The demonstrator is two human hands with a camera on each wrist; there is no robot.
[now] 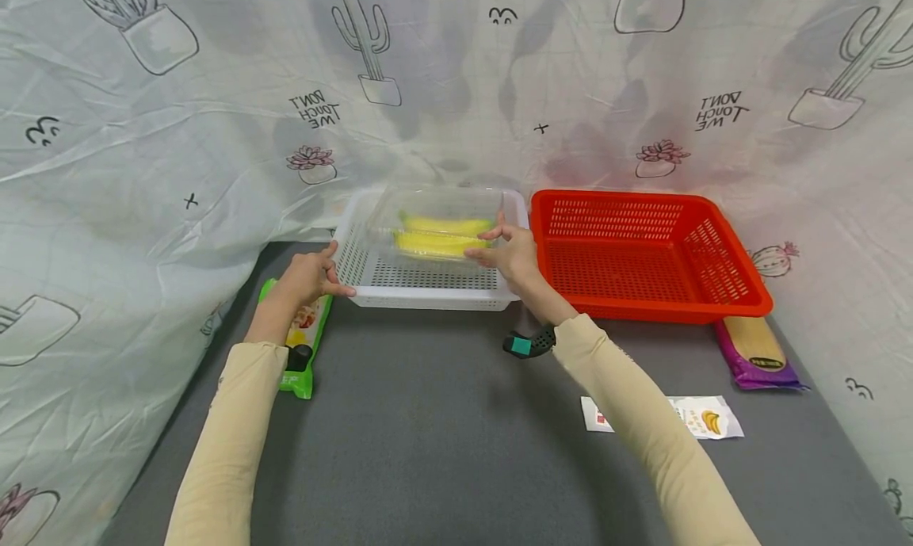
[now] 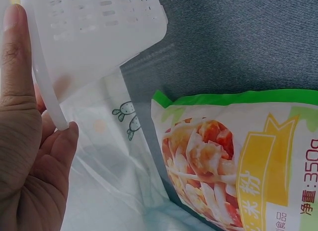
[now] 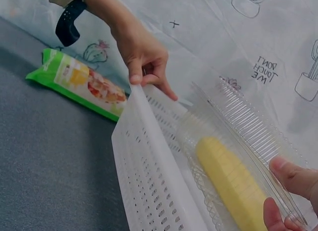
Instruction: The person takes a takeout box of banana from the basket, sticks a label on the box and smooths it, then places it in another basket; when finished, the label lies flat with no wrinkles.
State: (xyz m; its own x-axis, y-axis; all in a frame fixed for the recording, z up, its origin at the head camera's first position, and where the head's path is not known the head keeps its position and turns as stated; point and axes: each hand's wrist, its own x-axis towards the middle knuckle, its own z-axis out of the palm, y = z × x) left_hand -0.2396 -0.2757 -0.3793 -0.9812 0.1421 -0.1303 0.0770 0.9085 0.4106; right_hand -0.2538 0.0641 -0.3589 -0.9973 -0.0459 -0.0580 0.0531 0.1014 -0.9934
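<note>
My left hand [image 1: 307, 280] grips the left rim of a white perforated plastic basket [image 1: 435, 299], thumb and fingers on either side of the rim in the left wrist view. With my right hand [image 1: 517, 254] I hold the right end of a clear plastic box [image 1: 385, 221]. The box is over the basket, tilted in the right wrist view; whether it touches the basket's bottom I cannot tell. Long yellow banana-like pieces [image 1: 438, 243] lie inside the box. Beside the left forearm lies a green-edged food packet [image 2: 218, 156], partly covered by the wrist in the head view.
A red perforated basket [image 1: 642, 304] stands right of the white one. A purple-ended packet [image 1: 763, 360] lies by its front right corner. White packets with a banana picture [image 1: 709, 418] lie partly under the right forearm. A printed cloth [image 1: 442, 70] hangs behind the grey table [image 1: 428, 419].
</note>
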